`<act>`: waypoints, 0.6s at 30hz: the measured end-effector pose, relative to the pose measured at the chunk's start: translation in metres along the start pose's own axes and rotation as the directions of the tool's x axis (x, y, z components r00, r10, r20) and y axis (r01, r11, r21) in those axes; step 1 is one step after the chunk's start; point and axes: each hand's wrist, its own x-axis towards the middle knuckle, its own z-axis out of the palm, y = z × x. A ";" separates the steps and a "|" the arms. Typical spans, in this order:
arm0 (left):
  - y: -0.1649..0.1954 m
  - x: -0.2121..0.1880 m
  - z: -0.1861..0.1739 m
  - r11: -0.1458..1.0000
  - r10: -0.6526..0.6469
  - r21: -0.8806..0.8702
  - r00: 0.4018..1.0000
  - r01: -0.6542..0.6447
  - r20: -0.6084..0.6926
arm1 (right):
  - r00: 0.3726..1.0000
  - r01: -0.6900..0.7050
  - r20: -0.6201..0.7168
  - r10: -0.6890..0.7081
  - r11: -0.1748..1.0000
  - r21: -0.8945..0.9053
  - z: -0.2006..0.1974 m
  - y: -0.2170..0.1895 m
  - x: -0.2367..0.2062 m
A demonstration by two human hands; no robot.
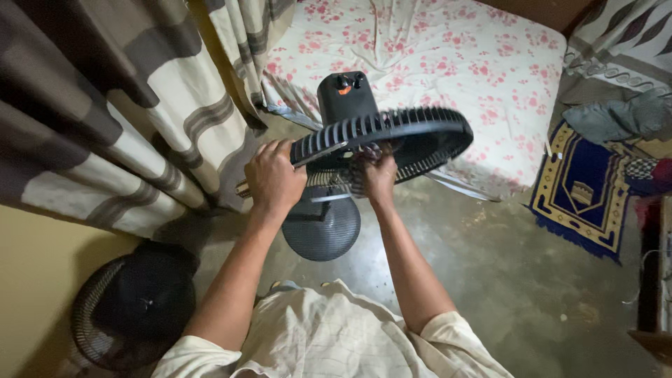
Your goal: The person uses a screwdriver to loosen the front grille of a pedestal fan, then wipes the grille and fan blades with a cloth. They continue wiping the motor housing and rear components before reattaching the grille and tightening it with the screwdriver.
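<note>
One loose fan grille (133, 308) lying on the floor (504, 280) at far left. Left hand (273, 178) gripping the rim of one black fan guard (392, 136), right hand (378, 175) clutching its wires; one round base (322, 227) below.

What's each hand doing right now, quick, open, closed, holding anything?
Left hand: closed, gripping the rim of the black fan grille.
Right hand: fingers curled into the fan grille near its centre; what they pinch cannot be told.

home bedroom, floor mattress (448, 63), curtains (105, 105), rug (584, 185)
</note>
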 end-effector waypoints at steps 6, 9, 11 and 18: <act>-0.015 0.008 -0.006 0.978 -0.194 -0.078 0.980 0.191 -0.036 | 0.990 -0.082 -0.087 0.112 0.951 0.297 0.014 0.011 0.011; -0.026 0.005 -0.021 0.922 -0.355 -0.152 0.935 0.355 0.032 | 0.951 -0.132 -0.194 0.241 0.883 0.451 -0.001 0.002 0.012; -0.034 0.004 -0.036 0.903 -0.356 -0.249 0.934 0.351 0.025 | 0.945 -0.054 -0.252 0.208 0.861 0.506 -0.021 -0.013 0.013; -0.039 -0.008 -0.076 0.674 -0.361 -0.642 0.921 0.366 0.146 | 0.937 0.307 -0.333 -0.108 0.709 0.634 -0.066 -0.104 0.022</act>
